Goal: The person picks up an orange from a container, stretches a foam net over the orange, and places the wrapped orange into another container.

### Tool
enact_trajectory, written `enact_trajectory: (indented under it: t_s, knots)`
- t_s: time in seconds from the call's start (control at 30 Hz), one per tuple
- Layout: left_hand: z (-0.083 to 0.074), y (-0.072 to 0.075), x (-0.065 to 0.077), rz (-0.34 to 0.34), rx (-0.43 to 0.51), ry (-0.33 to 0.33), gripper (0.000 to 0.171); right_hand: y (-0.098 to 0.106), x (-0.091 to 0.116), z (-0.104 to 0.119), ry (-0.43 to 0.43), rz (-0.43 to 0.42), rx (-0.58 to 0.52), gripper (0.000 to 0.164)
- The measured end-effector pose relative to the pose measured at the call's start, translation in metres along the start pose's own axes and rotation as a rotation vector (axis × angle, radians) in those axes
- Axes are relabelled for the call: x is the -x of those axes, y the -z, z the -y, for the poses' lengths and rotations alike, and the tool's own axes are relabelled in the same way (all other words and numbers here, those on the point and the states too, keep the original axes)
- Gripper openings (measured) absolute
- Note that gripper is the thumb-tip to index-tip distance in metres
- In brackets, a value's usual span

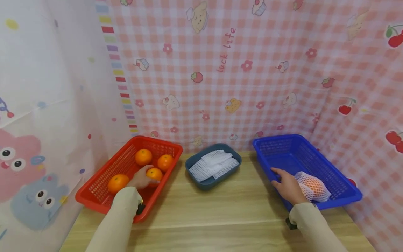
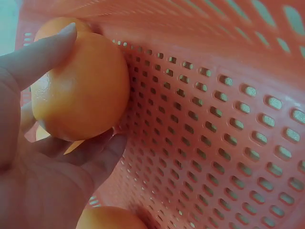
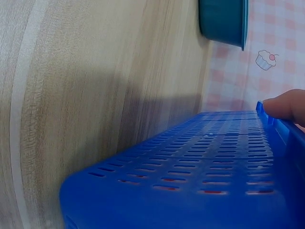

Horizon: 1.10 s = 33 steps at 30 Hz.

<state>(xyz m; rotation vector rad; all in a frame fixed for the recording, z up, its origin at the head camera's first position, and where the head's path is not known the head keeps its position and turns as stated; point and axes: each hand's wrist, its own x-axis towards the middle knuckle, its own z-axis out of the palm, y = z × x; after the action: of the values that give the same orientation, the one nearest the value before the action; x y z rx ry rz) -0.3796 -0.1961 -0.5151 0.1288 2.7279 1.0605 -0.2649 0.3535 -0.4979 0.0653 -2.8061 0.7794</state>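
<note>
From my head view, the left hand [image 1: 140, 179] is down inside the red basket [image 1: 105, 168] at the left of the scene, and it has hold of an orange [image 1: 155, 174] near the basket's right wall. My left wrist view shows the thumb laid over the fruit and other fingers beneath it, so I read that hand as clamped on it; whether the fruit is off the basket floor I cannot tell. Three loose ones share the basket: a left orange [image 1: 118, 183] to the left of the hand, a far orange [image 1: 143, 157] beyond it, and a far-right orange [image 1: 165, 162] just past the gripped one.

Well apart from that, on the right, the right hand [image 1: 289, 187] rests at the left rim of the blue basket [image 1: 280, 160]. My right wrist view shows one digit touching the rim; I can't tell whether the hand closes round it. Just right of this hand, in the basket's near part, lies a netted orange [image 1: 316, 186] in white mesh. Between the hands and farther off, a teal tray [image 1: 206, 185] sits on the wooden table [image 1: 201, 217], with white mesh sleeves [image 1: 214, 165] lying inside.
</note>
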Motion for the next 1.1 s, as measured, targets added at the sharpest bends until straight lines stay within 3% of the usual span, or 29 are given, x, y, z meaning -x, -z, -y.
enact_trajectory:
  t_s: [0.2, 0.4, 0.57, 0.77, 0.93, 1.1]
  knots:
    - [-0.001, 0.005, 0.002, -0.072, 0.026, -0.033, 0.082, -0.002, -0.002, 0.000, 0.000, 0.006, 0.001, 0.052]
    - [-0.011, 0.017, 0.006, -0.183, 0.152, -0.087, 0.080, 0.000, -0.002, 0.001, 0.002, 0.015, -0.006, 0.052]
    - [-0.033, 0.025, 0.015, -0.236, 0.318, -0.154, 0.076, 0.000, -0.002, -0.001, -0.006, 0.025, 0.005, 0.053]
    - [-0.073, 0.024, 0.030, -0.226, 0.549, -0.195, 0.076, 0.002, -0.003, -0.003, -0.002, 0.023, 0.010, 0.052]
    - [-0.097, 0.011, 0.039, -0.175, 0.568, -0.207, 0.076, 0.001, -0.002, -0.001, 0.000, 0.022, 0.008, 0.052]
    - [-0.105, -0.010, 0.045, -0.148, 0.543, -0.257, 0.073, 0.001, -0.002, 0.000, 0.007, 0.024, 0.016, 0.052]
